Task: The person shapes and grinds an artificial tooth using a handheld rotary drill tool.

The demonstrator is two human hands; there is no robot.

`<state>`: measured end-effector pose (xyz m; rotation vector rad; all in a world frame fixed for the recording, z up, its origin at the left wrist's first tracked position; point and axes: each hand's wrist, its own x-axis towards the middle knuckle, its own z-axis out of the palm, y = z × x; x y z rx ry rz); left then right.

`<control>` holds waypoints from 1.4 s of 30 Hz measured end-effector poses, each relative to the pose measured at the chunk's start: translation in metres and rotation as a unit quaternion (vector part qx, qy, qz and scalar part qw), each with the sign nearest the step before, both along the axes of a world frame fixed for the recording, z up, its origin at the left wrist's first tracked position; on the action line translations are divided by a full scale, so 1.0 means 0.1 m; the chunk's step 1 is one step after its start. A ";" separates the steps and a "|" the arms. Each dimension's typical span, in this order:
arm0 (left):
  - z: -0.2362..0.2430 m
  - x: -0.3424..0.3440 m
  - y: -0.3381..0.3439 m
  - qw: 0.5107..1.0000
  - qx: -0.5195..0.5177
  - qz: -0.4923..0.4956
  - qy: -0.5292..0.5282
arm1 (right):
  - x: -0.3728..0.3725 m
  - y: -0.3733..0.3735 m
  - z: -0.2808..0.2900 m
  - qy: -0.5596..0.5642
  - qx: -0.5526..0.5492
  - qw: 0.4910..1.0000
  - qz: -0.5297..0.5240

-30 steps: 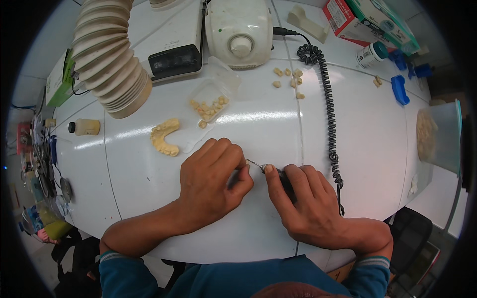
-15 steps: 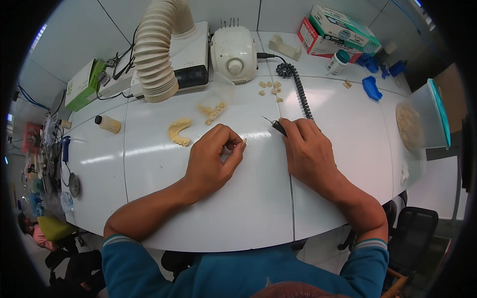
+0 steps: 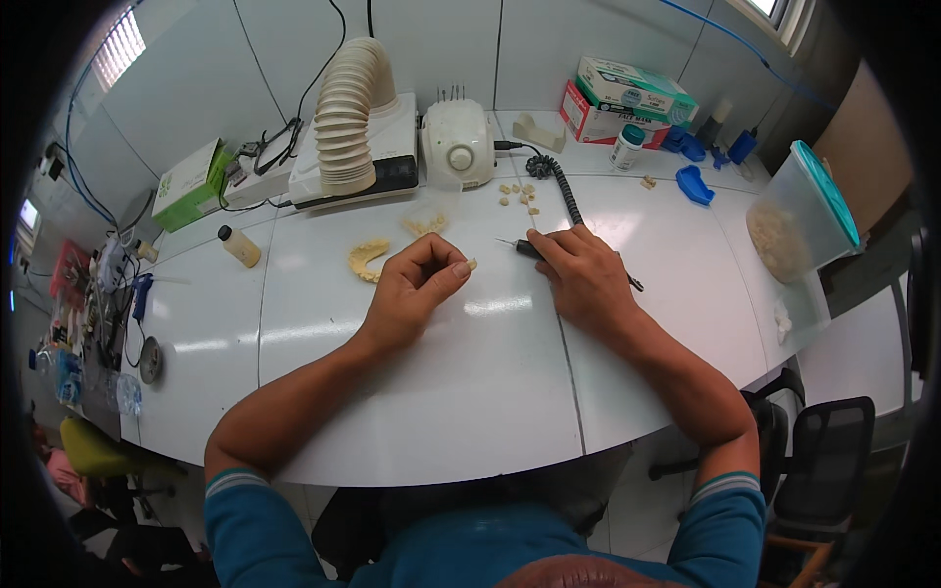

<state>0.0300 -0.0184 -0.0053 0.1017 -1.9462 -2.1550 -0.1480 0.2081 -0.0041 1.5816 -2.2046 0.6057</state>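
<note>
Between the thumb and fingertips of my left hand (image 3: 412, 294) is pinched a small cream tooth-like piece (image 3: 472, 264). My right hand (image 3: 586, 276) is closed around a black rotary handpiece (image 3: 527, 249), whose thin metal bur points left toward that piece without touching it. The handpiece's rear end shows beyond the wrist side of the hand. Just behind my left hand lie a yellowish horseshoe-shaped dental cast (image 3: 365, 261) and a clear plastic bag (image 3: 427, 218) with cream pieces inside. Several loose tooth-like pieces (image 3: 520, 196) are scattered farther back.
A white control box (image 3: 459, 142) with a coiled cord (image 3: 567, 186) stands at the back beside a ribbed suction hose (image 3: 345, 118). Right are stacked boxes (image 3: 627, 103), a white jar (image 3: 627, 147), a blue tray (image 3: 694, 185) and a teal-lidded tub (image 3: 794, 225). A small bottle (image 3: 239, 247) stands left.
The view has tilted up, showing more wall. My right hand has turned, so the handpiece lies flatter and its rear end shows. My left hand still pinches the small piece.
</note>
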 end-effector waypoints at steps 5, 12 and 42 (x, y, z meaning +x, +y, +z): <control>-0.03 0.03 0.07 0.982 0.157 -0.110 -0.005 | 0.16 -0.02 0.20 -0.009 -0.106 0.993 0.059; -0.08 -0.01 0.03 0.979 0.110 -0.168 -0.037 | 0.38 -0.01 0.28 -0.205 -0.166 0.939 0.219; 0.01 0.01 0.11 0.992 -0.010 -0.116 -0.040 | 0.29 0.01 0.21 -0.217 -0.105 0.944 0.224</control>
